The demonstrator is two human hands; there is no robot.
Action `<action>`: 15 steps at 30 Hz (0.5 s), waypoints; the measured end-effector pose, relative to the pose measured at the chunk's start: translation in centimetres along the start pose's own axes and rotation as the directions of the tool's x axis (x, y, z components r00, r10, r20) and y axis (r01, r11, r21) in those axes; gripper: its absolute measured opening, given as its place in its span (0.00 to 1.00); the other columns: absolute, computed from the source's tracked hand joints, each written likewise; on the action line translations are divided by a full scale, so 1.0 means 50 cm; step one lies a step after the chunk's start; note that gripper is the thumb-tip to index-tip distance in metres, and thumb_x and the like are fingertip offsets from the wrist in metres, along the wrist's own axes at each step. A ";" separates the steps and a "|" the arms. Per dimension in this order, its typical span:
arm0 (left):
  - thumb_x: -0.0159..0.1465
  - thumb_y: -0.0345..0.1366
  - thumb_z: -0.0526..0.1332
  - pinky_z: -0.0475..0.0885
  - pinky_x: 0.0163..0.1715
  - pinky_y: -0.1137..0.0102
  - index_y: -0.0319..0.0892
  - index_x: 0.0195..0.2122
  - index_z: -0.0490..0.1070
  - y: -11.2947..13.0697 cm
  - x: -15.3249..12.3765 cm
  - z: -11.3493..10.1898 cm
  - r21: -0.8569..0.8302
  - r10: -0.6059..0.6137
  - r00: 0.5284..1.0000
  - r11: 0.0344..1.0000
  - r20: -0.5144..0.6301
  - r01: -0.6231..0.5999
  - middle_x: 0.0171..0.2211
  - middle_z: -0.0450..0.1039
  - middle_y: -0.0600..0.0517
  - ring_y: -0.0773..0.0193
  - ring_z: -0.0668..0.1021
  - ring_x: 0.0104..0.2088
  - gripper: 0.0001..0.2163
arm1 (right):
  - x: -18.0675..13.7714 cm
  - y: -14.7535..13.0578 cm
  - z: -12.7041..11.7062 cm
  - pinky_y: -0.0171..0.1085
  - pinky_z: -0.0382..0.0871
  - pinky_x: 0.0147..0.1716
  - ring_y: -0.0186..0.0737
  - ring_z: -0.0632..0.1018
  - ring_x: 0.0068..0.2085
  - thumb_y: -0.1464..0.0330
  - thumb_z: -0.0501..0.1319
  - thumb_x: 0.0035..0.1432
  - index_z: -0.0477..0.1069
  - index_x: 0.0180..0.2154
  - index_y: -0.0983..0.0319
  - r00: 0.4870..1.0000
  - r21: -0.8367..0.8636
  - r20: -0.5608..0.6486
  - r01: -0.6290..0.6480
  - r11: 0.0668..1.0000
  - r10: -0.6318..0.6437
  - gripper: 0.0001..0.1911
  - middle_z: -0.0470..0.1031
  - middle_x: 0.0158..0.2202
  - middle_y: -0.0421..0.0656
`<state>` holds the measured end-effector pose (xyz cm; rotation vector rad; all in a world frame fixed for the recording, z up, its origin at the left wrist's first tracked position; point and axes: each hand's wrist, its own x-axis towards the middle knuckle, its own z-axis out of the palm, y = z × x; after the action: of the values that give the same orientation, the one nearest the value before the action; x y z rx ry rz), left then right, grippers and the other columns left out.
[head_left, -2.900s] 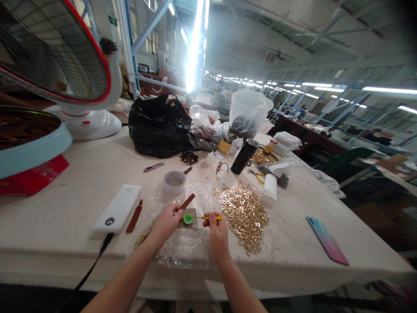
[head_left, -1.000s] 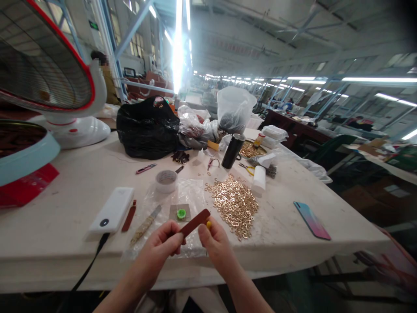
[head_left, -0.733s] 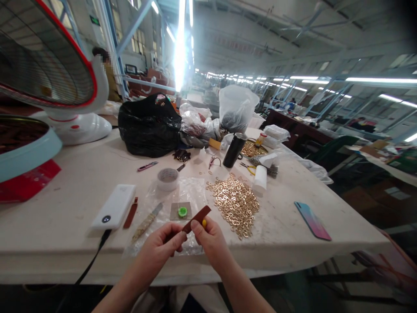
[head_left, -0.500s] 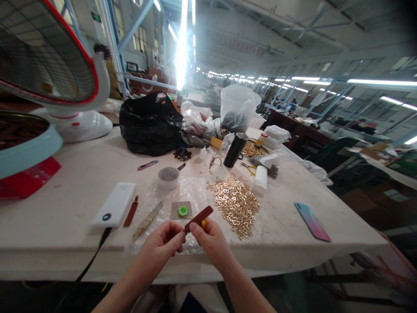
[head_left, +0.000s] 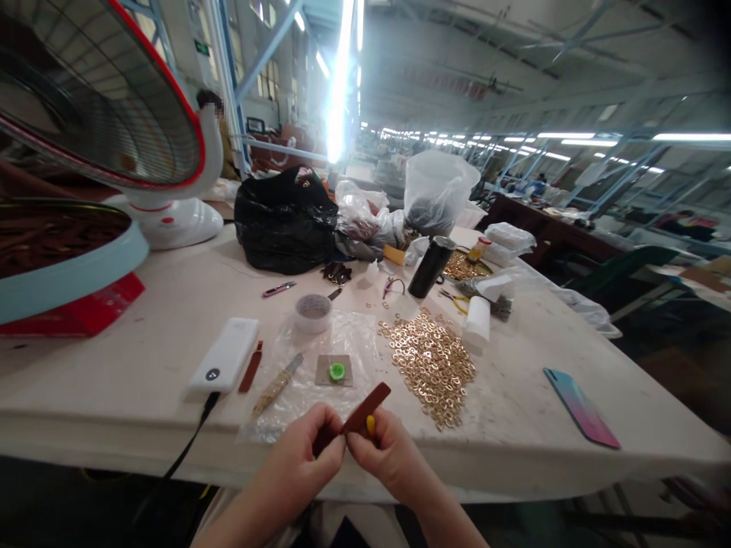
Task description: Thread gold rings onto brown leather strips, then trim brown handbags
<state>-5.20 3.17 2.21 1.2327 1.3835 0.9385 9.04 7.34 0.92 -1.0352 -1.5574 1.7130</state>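
Note:
Both my hands meet at the table's front edge, pinching a brown leather strap whose free end points up and to the right. My left hand closes on the strap's lower end, which its fingers partly hide. Thumb and fingers of my right hand grip it close by, and a small yellow thing pokes out between those fingers; its kind I cannot make out. Just beyond my hands lies a bright green round piece on a small grey plate. A heap of gold metal rings spreads out to the right.
On the left are a power bank, another leather strap, a wrapped knife, a tape roll and a fan. A black cylinder, a white roll and a phone stand or lie to the right.
The view has swung left, so things on the table appear further right. My hands have drawn closer together at the strap's lower end, their thumbs now nearly touching.

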 end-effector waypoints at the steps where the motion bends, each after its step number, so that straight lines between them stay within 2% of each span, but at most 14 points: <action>1: 0.53 0.35 0.55 0.56 0.23 0.72 0.43 0.23 0.59 -0.002 -0.001 -0.002 0.008 0.000 1.000 1.000 -0.002 0.000 0.20 0.56 0.58 0.68 0.60 0.23 0.04 | 0.000 0.002 0.002 0.30 0.48 0.20 0.28 0.56 0.22 0.68 0.60 0.46 0.64 0.25 0.63 1.000 -0.010 0.000 -0.002 1.000 0.002 0.06 0.56 0.19 0.33; 7: 0.54 0.34 0.55 0.58 0.25 0.72 0.44 0.24 0.58 -0.008 -0.008 -0.009 0.026 0.016 1.000 1.000 0.001 -0.016 0.21 0.58 0.57 0.67 0.62 0.25 0.05 | 0.012 0.010 0.019 0.32 0.48 0.20 0.28 0.56 0.21 0.65 0.60 0.44 0.63 0.23 0.62 1.000 -0.050 -0.011 -0.004 0.999 0.003 0.08 0.55 0.18 0.33; 10: 0.54 0.33 0.54 0.59 0.26 0.72 0.43 0.24 0.59 -0.010 -0.009 -0.027 0.115 0.030 1.000 0.993 0.005 -0.030 0.22 0.60 0.56 0.66 0.64 0.25 0.03 | 0.019 0.016 0.033 0.32 0.48 0.20 0.29 0.56 0.21 0.62 0.62 0.44 0.64 0.23 0.62 1.000 -0.040 0.025 -0.007 0.999 0.008 0.11 0.55 0.18 0.34; 12: 0.55 0.33 0.54 0.60 0.26 0.72 0.43 0.24 0.60 -0.012 -0.010 -0.065 0.217 0.052 0.998 0.975 -0.043 -0.042 0.22 0.62 0.56 0.65 0.66 0.26 0.03 | 0.019 0.021 0.037 0.32 0.47 0.20 0.29 0.55 0.21 0.60 0.63 0.46 0.66 0.28 0.62 0.999 0.006 0.054 -0.002 1.000 0.001 0.13 0.54 0.18 0.32; 14: 0.56 0.38 0.54 0.61 0.25 0.72 0.44 0.25 0.62 -0.018 -0.011 -0.132 0.305 0.071 0.980 0.952 -0.187 -0.011 0.22 0.63 0.56 0.64 0.67 0.25 0.05 | 0.017 0.025 0.032 0.32 0.46 0.21 0.29 0.53 0.21 0.56 0.63 0.48 0.66 0.33 0.61 1.000 0.073 0.012 0.010 0.997 -0.011 0.17 0.51 0.19 0.31; 15: 0.56 0.40 0.53 0.62 0.24 0.71 0.44 0.26 0.63 -0.025 -0.012 -0.176 0.337 0.076 0.952 0.941 -0.298 0.030 0.21 0.63 0.56 0.64 0.68 0.24 0.07 | 0.015 0.027 0.026 0.32 0.46 0.21 0.29 0.53 0.21 0.54 0.62 0.49 0.66 0.35 0.61 1.000 0.098 -0.029 0.015 0.995 -0.013 0.18 0.50 0.19 0.31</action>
<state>-14.08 2.97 2.70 1.4003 1.8401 0.9653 7.63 7.12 -0.50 -0.9923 -1.4444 1.7402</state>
